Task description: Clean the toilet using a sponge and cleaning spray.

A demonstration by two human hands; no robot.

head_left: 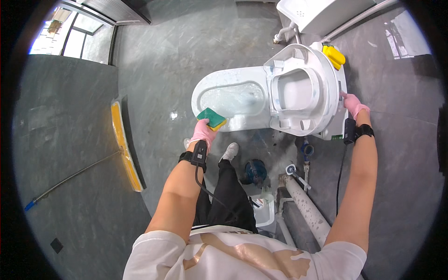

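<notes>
Gripped in my left hand (204, 132), which wears a pink glove, is a green and yellow scouring sponge (211, 118). It is over the near front rim of a white toilet (229, 71). My right hand (352, 104), gloved in pink too, has a finger extended to the flush button (340, 90) on the cistern top. The toilet's seat and lid (329, 78) are raised against the cistern. Water with pale streaks or foam lies in the bowl (227, 98). I cannot tell whether the button is pressed down.
A yellow bottle (334, 57) stands on the cistern's far corner. A yellow-headed mop (126, 150) leans at the left. Beside my legs are a blue round container (256, 172), a white basin (263, 214) and a thick pipe (308, 210). A washbasin (315, 14) is beyond the toilet.
</notes>
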